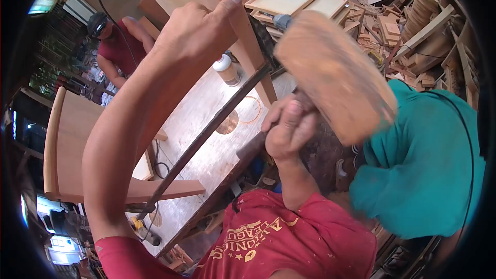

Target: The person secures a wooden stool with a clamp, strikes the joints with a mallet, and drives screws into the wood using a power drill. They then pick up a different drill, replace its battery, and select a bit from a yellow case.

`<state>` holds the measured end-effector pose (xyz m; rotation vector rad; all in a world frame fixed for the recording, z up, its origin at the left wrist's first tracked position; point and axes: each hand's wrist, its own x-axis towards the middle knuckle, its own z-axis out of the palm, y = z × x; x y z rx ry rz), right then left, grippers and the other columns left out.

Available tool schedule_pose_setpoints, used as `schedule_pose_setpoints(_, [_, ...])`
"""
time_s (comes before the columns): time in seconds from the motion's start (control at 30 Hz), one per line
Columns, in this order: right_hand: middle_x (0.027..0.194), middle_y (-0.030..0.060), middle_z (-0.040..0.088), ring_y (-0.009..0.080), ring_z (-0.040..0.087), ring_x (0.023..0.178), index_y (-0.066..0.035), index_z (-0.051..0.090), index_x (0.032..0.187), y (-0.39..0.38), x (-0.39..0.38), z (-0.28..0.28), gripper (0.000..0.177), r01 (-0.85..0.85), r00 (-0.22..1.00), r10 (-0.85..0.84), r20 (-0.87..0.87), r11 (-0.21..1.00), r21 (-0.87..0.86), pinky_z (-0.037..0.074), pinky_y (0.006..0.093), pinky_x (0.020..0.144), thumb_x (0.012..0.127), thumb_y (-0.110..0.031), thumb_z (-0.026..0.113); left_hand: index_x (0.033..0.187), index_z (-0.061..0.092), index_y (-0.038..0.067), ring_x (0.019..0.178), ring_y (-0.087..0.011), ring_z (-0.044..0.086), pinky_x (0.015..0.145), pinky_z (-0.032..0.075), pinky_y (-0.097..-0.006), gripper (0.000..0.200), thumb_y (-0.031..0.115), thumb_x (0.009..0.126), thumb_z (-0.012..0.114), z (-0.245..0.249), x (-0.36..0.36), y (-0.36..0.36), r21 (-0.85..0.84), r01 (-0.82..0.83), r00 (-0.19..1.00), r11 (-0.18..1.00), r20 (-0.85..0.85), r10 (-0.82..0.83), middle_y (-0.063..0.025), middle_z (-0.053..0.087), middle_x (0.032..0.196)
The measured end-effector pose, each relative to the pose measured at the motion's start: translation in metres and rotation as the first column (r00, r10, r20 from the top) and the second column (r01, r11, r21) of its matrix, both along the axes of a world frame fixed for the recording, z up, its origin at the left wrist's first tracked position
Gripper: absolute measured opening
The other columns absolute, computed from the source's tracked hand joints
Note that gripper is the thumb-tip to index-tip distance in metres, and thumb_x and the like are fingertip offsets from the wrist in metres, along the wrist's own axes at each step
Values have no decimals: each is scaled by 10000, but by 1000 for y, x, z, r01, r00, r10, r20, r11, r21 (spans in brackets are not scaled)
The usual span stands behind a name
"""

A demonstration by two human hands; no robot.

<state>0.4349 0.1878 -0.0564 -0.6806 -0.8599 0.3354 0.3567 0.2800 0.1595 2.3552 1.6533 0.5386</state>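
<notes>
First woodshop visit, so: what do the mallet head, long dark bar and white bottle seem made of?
Mallet head: apparently unpainted wood, orange-brown with darker scuffs, though blurred. Long dark bar: probably dull metal, thin and straight. White bottle: likely smooth plastic, by its sheen.

The counter (217,155) is crossed by a long bar (206,135); room is left near the bottle (227,72); alongside, space is filled by a mallet (336,77).

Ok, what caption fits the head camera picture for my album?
Right fingers grip a blurred wooden mallet while the left fingers touch a wooden frame near a bar clamp.
</notes>
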Motion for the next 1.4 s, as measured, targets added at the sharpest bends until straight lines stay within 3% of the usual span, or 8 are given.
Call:
schedule_pose_setpoints(0.23, [765, 104, 593, 103, 498, 437, 56, 534, 1106, 35, 3, 12, 312, 239, 931, -244, 271, 970, 50, 445, 242, 487, 1026, -240, 474, 834, 700, -81, 801, -313, 686, 760, 518, -419, 702, 554, 956, 428, -1, 0, 6, 208, 162, 979, 965, -154, -132, -230, 675, 751])
schedule_pose_setpoints(0.4, [628, 50, 527, 114, 472, 416, 66, 533, 1062, 13, 0, 7, 358, -37, 999, 38, -19, 999, 39, 396, 247, 447, 1037, -281, 447, 822, 704, -74, 722, -268, 690, 726, 527, -382, 700, 561, 955, 441, -2, -3, 4, 7, 17, 999, 1000, 39, -17, -184, 675, 693])
schedule_pose_setpoints(0.57, [695, 33, 557, 128, 532, 586, 59, 506, 1051, 54, -5, 9, 362, 409, 867, -371, 333, 911, -51, 435, 275, 546, 1022, -301, 493, 805, 705, -79, 717, -266, 696, 738, 529, -371, 726, 584, 949, 445, -5, -3, 7, 94, 18, 1000, 995, 12, -19, -174, 677, 684])
schedule_pose_setpoints(0.67, [694, 28, 585, 105, 540, 541, 76, 508, 1061, 28, 10, 18, 357, -71, 989, 107, 101, 947, -312, 443, 268, 546, 1020, -279, 501, 790, 705, -67, 712, -274, 690, 741, 527, -379, 711, 572, 952, 439, -7, -8, 17, 44, 8, 1000, 999, 21, -9, -168, 675, 676])
schedule_pose_setpoints(0.9, [868, 183, 655, 243, 656, 764, 105, 518, 1138, 50, -6, 26, 362, 270, 929, -243, 281, 961, -62, 508, 368, 713, 1006, -232, 529, 794, 697, -63, 761, -285, 692, 774, 521, -394, 697, 559, 947, 421, -3, -4, 8, 11, -2, 999, 1000, 35, 2, -177, 678, 691])
schedule_pose_setpoints(0.93, [952, 228, 646, 306, 650, 889, 109, 503, 1192, 45, 0, 29, 378, 153, 959, -111, 261, 977, -148, 500, 410, 791, 1000, -215, 534, 800, 695, -65, 768, -288, 691, 784, 518, -395, 694, 555, 947, 419, -3, -2, 7, 36, 20, 999, 999, 41, -21, -178, 679, 696])
schedule_pose_setpoints(1.23, [499, -3, 446, 74, 423, 368, -2, 482, 966, 17, 8, 23, 239, -39, 999, 36, -40, 996, -85, 360, 220, 380, 1037, -227, 451, 910, 705, -70, 826, -315, 685, 803, 513, -401, 690, 554, 948, 415, -10, -12, 23, 16, 84, 996, 996, 19, -84, -222, 691, 831])
schedule_pose_setpoints(1.4, [514, 10, 457, 88, 433, 368, 18, 456, 1055, 22, -1, 9, 281, -149, 989, 143, -41, 969, -198, 371, 230, 379, 1033, -263, 467, 1003, 671, -46, 851, -284, 671, 797, 499, -365, 547, 475, 892, 550, 2, -10, 9, -51, 44, 997, 998, -61, -47, -192, 688, 857])
